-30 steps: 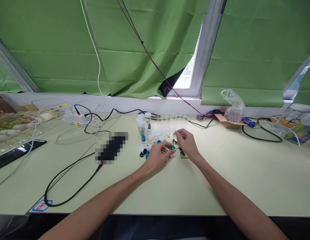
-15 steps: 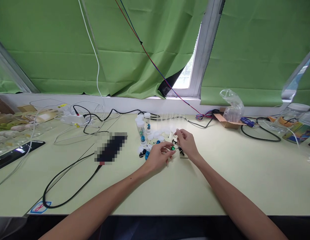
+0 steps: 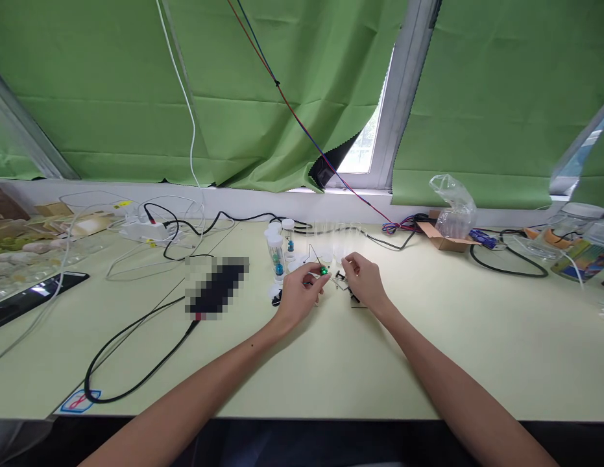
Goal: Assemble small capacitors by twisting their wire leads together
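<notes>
Green bead [image 3: 324, 270] shifts toward ten o'clock, seemingly now pinched only by the left hand [image 3: 300, 290], contents of the right hand [image 3: 366, 280] unclear.

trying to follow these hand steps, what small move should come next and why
Probably bring the right hand over to steady the thin bent wire: the left hand pinches the shiny green bead-like part that the wire appears to rise from, while the wire's upper bend stands apart from the right hand.
</notes>
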`<state>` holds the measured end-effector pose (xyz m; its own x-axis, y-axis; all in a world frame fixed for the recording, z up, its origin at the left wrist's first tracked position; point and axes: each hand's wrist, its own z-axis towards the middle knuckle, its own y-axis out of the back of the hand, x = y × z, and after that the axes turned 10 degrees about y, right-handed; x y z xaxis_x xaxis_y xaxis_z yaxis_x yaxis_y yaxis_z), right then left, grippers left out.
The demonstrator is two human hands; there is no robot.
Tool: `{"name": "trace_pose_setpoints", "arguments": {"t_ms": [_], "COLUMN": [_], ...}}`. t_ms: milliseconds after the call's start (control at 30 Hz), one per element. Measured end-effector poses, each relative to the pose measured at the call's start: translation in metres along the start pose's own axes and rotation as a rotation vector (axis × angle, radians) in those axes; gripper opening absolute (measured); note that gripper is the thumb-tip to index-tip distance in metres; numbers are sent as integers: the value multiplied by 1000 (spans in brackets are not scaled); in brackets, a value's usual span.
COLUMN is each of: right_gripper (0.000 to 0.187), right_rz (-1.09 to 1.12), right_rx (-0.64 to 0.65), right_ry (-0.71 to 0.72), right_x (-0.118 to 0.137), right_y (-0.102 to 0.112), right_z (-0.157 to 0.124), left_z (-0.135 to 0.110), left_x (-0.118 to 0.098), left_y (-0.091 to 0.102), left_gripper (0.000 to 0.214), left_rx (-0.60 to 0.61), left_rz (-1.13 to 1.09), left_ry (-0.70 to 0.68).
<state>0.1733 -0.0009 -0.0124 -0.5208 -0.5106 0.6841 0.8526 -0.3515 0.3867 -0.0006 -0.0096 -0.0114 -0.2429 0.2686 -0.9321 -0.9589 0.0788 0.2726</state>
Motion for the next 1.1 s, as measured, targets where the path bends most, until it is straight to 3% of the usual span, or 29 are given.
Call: {"name": "trace_pose_setpoints", "arguments": {"t_ms": [267,433,600,733,833,967,1100], "right_gripper": [18,14,23,30,24,39,38], "right_rz": [-77,-199,-253,-273,-240,-227,-255], "right_rx": [-9,101,244,329,355,357,399], "right_ry": [50,138,265,341,395,497,463], "right_x": [-6,-10,-8,-1,4,5,0], "right_y": [6,1,-13,-20,-23,-30,-47], "right_z": [2,0,-6,-12,-18,-22,-17], "left_z": [6,8,3,-10,-24,-40,-44], "left_x": [-8,-10,-6,-12,-19,-23,-17], "left_y": [10,11,6,-3,-12,-23,-27], "left_gripper": [30,27,22,16,10,9,14], "left_rx": [-137,-176,-169,-110,-54,40,71], "left_rz": [73,111,217,280,242,172,184], "left_ry": [-25,-60,-260,-456,-484,-482,-600]}}
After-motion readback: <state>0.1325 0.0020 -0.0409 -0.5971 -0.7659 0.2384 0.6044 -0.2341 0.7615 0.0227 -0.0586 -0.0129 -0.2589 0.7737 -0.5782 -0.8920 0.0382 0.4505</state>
